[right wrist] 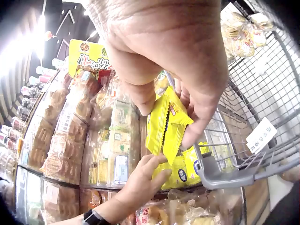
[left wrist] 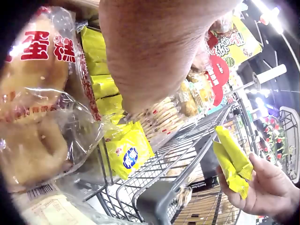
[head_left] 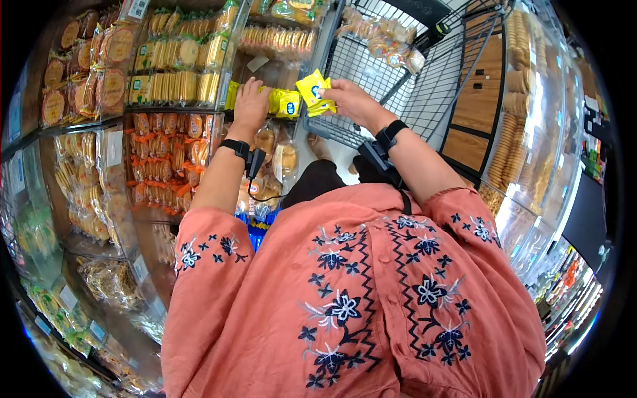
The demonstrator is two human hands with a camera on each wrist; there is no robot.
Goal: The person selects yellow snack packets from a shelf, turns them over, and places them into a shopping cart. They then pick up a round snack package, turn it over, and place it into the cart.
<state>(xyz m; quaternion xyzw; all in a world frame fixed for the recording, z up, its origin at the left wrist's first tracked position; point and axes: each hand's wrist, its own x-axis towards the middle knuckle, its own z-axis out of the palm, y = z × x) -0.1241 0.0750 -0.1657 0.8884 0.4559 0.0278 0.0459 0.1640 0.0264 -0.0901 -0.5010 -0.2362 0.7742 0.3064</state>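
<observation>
Yellow packets (head_left: 312,91) are pinched between the thumb and fingers of my right hand (head_left: 355,103), above the cart's near corner. In the right wrist view at least two yellow packets (right wrist: 167,123) show in that grip. My left hand (head_left: 252,105) lies over a row of yellow packets (head_left: 285,103) on the shelf, left of the cart; its fingertips are hard to make out in the left wrist view. Beneath it, another yellow packet (left wrist: 129,149) with a blue oval logo sits at the shelf's edge.
A wire shopping cart (head_left: 391,86) stands ahead, with bagged snacks (head_left: 385,40) at its far end. Shelves of wrapped biscuits (head_left: 176,87) and orange packets (head_left: 169,156) fill the left. Bagged cakes (left wrist: 37,70) lie near the left hand. Clear bins (head_left: 524,152) line the right.
</observation>
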